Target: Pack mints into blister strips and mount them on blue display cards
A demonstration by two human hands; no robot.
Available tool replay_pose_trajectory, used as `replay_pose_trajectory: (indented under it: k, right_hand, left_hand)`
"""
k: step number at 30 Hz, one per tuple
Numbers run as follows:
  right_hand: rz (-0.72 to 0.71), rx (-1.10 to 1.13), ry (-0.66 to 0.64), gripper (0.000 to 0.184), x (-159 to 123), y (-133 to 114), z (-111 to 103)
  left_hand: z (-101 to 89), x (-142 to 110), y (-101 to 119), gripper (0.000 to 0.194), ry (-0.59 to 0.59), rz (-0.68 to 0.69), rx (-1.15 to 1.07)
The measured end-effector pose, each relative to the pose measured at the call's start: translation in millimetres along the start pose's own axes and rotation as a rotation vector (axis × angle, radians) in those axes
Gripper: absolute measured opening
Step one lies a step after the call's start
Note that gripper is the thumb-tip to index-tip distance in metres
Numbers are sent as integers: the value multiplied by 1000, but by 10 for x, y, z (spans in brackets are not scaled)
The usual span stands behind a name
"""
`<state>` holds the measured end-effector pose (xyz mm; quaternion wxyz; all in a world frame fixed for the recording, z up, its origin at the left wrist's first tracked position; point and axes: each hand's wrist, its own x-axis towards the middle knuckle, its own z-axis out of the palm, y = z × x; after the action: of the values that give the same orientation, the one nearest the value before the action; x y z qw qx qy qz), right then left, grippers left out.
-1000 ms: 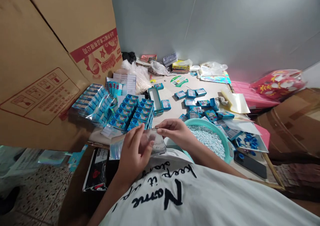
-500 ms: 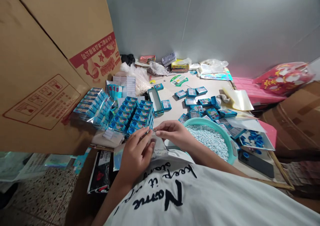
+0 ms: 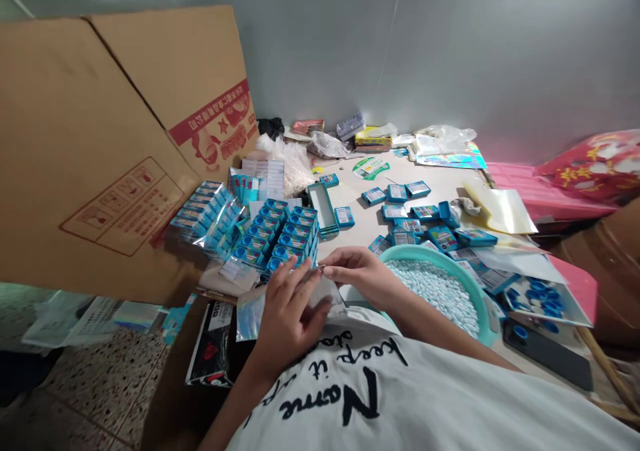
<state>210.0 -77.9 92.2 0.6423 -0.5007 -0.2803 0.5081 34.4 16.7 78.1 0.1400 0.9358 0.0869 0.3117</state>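
Note:
Close to my chest, at the table's near edge, a clear plastic bag (image 3: 327, 294) lies between my two hands. My right hand (image 3: 364, 276) pinches its upper edge between thumb and fingertips. From the left side, my left hand (image 3: 294, 311) bends over the same bag, thumb below and fingers above, gripping it. Just beyond my left fingers stand rows of small blue boxes (image 3: 295, 233) with round blue caps facing up. Under my right forearm is a turquoise basin (image 3: 483, 304) full of small pale blue candies (image 3: 435, 288).
Left stands a large cardboard carton (image 3: 125, 118); beside it are film-wrapped blue boxes (image 3: 207, 214). An open blue tray (image 3: 323, 206) lies behind the rows. Loose blue boxes (image 3: 443, 238) are scattered right. A white box of blue caps (image 3: 537, 298) and a phone (image 3: 550, 354) sit near the right edge.
The view has turned a little, so the scene sits farther right and slightly lower. Both hands stay on the plastic bag, with the left thumb and fingers slightly farther apart.

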Motion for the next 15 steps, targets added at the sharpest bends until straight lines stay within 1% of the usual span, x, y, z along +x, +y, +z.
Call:
replay_pose_trajectory:
  k: [6, 9, 11, 13, 15]
  right_hand:
    - [144, 162, 20, 27, -38, 18, 18]
    - [181, 194, 34, 27, -53, 32, 24]
    - [192, 199, 65, 27, -51, 40, 31]
    - [203, 183, 105, 30, -36, 56, 29]
    - [206, 167, 135, 33, -7, 93, 2]
  left_hand:
    - [8, -9, 78, 40, 35, 21, -9]
    - [3, 5, 120, 30, 59, 27, 25]
    - [7, 10, 138, 25, 49, 39, 40]
    - [45, -3, 134, 23, 28, 50, 19]
    - [134, -34, 102, 22, 10, 57, -25]
